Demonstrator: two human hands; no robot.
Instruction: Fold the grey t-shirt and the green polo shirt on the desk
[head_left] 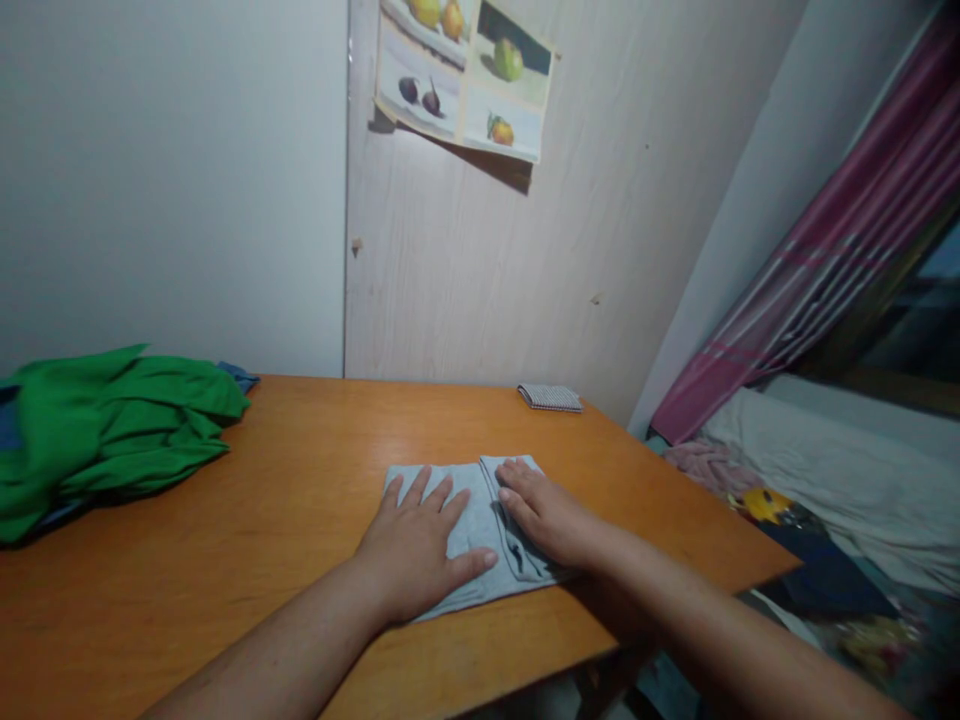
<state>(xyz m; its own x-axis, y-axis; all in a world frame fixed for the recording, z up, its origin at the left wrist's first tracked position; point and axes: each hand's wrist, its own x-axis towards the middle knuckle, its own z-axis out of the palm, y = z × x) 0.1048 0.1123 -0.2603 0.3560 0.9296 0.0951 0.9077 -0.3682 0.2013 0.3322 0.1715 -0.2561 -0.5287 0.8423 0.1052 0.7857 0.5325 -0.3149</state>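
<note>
A light grey folded cloth garment (472,525) lies flat near the front edge of the wooden table (322,430). Its right part is folded over in a thicker strip. My left hand (420,545) rests palm down on the left part, with fingers spread and thumb pointing right. On the folded strip lies my right hand (544,510), palm down and fingers stretched toward the far edge. Both palms cover some of the cloth, so its exact kind cannot be made out.
A heap of green cloth (127,430) with blue fabric lies at the table's left. A small folded checked cloth (551,398) sits at the back right edge. Behind the table stands a wall with a fruit poster (465,80). Right of the table are a pink curtain (750,330) and piled bedding (840,480).
</note>
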